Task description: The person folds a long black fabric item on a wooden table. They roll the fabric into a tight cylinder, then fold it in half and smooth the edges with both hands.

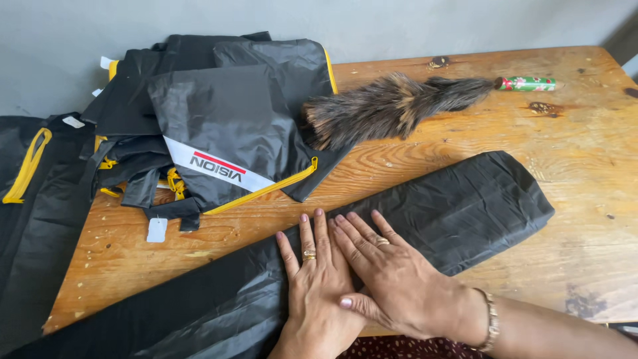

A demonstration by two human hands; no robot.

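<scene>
You get soft, even daylight here, bright enough throughout. Shadows under the feather duster and black fabric on the counter stay faint. Focus is sharp; glossy folds show mild sheen.

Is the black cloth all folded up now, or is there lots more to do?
Partly. The long black fabric piece on the wooden table already lies in a flat, narrow strip. Right now the left hand and right hand press flat on its middle, side by side. The heap of black bags with yellow trim behind looks loose and crumpled, so probably plenty remains. The feather duster lies untouched.
</scene>
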